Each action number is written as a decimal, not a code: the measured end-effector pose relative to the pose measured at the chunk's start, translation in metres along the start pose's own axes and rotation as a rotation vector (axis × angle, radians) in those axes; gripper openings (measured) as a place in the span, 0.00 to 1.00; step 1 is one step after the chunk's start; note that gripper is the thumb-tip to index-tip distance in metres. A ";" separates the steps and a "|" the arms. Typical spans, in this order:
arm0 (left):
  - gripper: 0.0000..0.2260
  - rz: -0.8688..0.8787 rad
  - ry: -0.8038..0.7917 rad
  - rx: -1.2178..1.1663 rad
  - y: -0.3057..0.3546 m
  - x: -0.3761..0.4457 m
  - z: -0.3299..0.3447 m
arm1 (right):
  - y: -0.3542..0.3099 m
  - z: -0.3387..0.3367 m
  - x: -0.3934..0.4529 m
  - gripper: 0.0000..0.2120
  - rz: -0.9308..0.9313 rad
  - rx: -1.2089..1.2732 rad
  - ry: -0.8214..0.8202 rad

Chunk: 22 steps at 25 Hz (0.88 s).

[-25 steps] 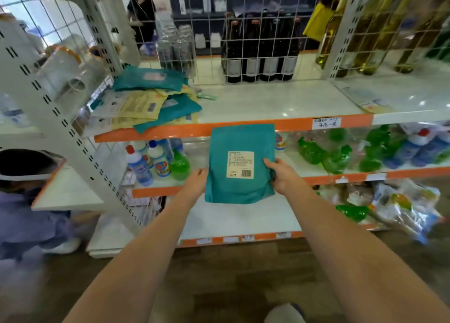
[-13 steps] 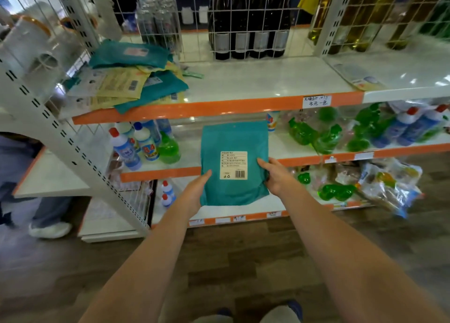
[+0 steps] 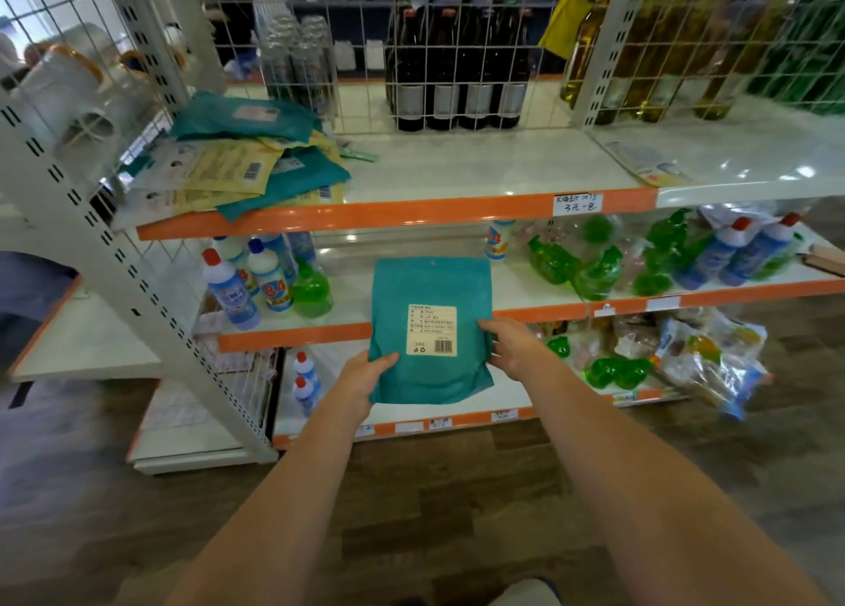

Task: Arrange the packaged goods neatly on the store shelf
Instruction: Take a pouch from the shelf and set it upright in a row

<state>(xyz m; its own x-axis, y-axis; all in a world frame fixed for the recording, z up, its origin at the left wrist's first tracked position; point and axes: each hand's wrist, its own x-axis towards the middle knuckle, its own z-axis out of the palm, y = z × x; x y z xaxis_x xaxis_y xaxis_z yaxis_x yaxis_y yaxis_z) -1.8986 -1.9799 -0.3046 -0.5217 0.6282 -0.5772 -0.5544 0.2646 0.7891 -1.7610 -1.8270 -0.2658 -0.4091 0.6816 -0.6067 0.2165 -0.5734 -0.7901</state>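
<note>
Head view: both hands hold one teal pouch (image 3: 430,303) upright in front of the shelving, label side toward the camera, cream label with barcode on its lower half. Left hand (image 3: 363,379) grips the lower left corner, thumb on the front face, other fingers hidden behind the pouch. Right hand (image 3: 514,347) is at the right edge about mid-height, thumb pressed on the front near the label, fingers curled round the edge. Pouch is in the air, in front of the middle shelf's orange edge (image 3: 292,338), not resting on any shelf. Top shelf (image 3: 457,166): a loose, messy pile of teal and yellow pouches (image 3: 256,166) at the left end, overlapping at odd angles, some hanging past the front edge; the rest of the board is bare white. One flat packet (image 3: 649,166) lies on the next shelf section to the right. Handwritten price tag (image 3: 577,204) on the orange front strip. Behind the wire mesh back, dark bottles (image 3: 457,70) and clear bottles (image 3: 297,61). Middle shelf: blue and white cleaner bottles (image 3: 249,281) left, green spray bottles (image 3: 590,267) right. Bottom shelf: clear bagged goods (image 3: 704,354) at right, two small bottles (image 3: 305,379) left. Wood-look floor (image 3: 457,505) below.
</note>
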 end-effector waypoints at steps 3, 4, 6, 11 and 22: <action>0.15 0.074 0.077 0.041 0.007 -0.004 -0.002 | -0.005 0.006 -0.004 0.16 -0.015 -0.032 0.102; 0.15 0.104 0.114 0.062 0.009 -0.005 -0.002 | -0.007 0.011 -0.005 0.17 -0.017 -0.023 0.118; 0.16 0.175 0.197 0.157 0.011 -0.003 -0.004 | -0.010 0.022 -0.008 0.17 -0.006 -0.021 0.104; 0.12 0.312 0.333 0.515 0.005 -0.008 0.001 | -0.008 0.064 -0.024 0.05 0.016 -0.141 -0.090; 0.07 0.512 0.331 1.197 -0.008 -0.031 0.026 | 0.020 0.094 -0.007 0.14 0.004 -0.128 -0.008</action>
<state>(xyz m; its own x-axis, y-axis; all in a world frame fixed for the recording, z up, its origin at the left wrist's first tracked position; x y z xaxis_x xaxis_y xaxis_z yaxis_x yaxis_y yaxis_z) -1.8611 -1.9827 -0.2873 -0.7234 0.6884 -0.0529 0.5644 0.6338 0.5289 -1.8373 -1.8855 -0.2694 -0.4151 0.6753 -0.6096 0.3292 -0.5131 -0.7927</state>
